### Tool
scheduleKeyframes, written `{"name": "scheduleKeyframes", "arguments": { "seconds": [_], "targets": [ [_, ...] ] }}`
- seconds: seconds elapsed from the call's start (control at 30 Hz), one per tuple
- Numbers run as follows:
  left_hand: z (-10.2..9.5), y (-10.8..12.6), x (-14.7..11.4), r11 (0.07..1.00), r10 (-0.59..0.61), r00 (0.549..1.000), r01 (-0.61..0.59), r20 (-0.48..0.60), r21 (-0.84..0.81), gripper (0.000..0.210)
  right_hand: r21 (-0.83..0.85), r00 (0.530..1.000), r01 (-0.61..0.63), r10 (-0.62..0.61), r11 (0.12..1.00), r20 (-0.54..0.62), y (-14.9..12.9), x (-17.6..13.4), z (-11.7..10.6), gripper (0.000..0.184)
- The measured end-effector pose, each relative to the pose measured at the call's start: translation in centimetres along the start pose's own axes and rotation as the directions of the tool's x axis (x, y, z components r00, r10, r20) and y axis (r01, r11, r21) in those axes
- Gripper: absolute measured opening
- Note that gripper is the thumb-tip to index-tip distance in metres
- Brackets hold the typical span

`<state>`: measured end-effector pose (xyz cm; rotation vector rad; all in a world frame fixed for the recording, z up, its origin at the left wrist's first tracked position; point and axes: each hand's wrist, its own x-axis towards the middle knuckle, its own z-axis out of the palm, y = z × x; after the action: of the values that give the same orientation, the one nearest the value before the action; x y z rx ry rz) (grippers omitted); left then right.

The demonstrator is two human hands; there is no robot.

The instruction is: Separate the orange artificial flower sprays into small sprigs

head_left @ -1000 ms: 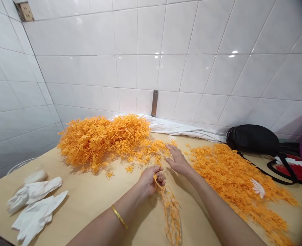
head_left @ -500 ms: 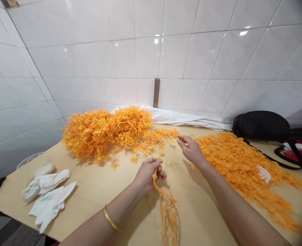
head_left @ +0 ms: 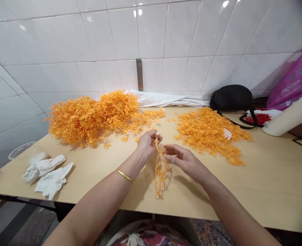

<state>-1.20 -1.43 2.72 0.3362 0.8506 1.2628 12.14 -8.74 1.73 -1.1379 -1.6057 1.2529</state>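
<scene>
My left hand [head_left: 148, 142] is closed in a pinch on the top of a strand of orange plastic flower pieces [head_left: 160, 172]. From those fingers the strand dangles in a thin, tangled bunch over the table. Beside its upper part is my right hand [head_left: 183, 159], thumb and fingers apart and the fingertips at the strand; whether they touch it I cannot tell. A large heap of tangled orange flower strands [head_left: 81, 121] lies beyond my left hand. Loose small orange flower pieces [head_left: 207, 131] are spread in a flatter pile to the right, with a white petal-shaped piece [head_left: 227, 134] on top.
Crumpled white tissues [head_left: 51, 181] lie at the left of the wooden table [head_left: 89, 177]. A black bag [head_left: 231, 97] with a strap, a purple bag [head_left: 293, 80] and a white roll [head_left: 290, 116] are at the back right. White cloth [head_left: 171, 100] runs along the tiled wall.
The view has tipped down and turned right. My right hand has come back from beyond the left hand to beside the dangling strand. The left hand still pinches the strand.
</scene>
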Motion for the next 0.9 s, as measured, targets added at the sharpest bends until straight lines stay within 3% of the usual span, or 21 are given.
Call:
{"name": "scheduleKeyframes", "arguments": {
  "seconds": [0.17,0.37,0.5,0.57,0.63,0.77,0.9],
  "targets": [
    [-0.9,0.6,0.5,1.000,0.005,0.996,-0.007,-0.090,-0.019,0.011,-0.115,0.984,0.015,-0.034,0.993,-0.173,1.0,-1.2,-0.9,0.025],
    [-1.2,-0.3,1.2,0.999,0.000,0.992,-0.005,-0.124,-0.039,0.012,-0.180,0.998,0.049,-0.057,0.982,-0.039,1.8,-2.6,1.9,0.032],
    [-0.4,-0.7,1.5,0.999,-0.049,0.999,0.049,0.009,0.005,0.011,-0.132,0.997,0.053,-0.058,0.990,-0.041,1.5,-1.3,3.0,0.021],
    [-0.2,-0.6,1.6,0.993,-0.094,0.993,0.088,0.075,0.081,0.016,-0.014,0.999,0.009,-0.010,1.000,-0.051,1.2,-0.2,2.5,0.023],
    [-0.4,-0.2,1.3,0.979,-0.108,0.992,0.095,0.067,0.181,0.029,0.038,0.993,-0.010,0.014,0.999,-0.113,0.9,0.8,1.6,0.024],
    [-1.6,0.5,-0.3,0.940,-0.045,0.997,0.024,0.055,0.340,0.052,-0.125,0.954,0.031,-0.066,0.992,-0.291,0.6,2.3,-0.1,0.026],
    [-3.0,-0.2,-1.9,0.876,-0.089,0.966,-0.040,0.243,0.482,0.037,-0.219,0.952,0.043,-0.107,0.975,-0.287,0.5,3.6,0.1,0.023]
  ]
}}
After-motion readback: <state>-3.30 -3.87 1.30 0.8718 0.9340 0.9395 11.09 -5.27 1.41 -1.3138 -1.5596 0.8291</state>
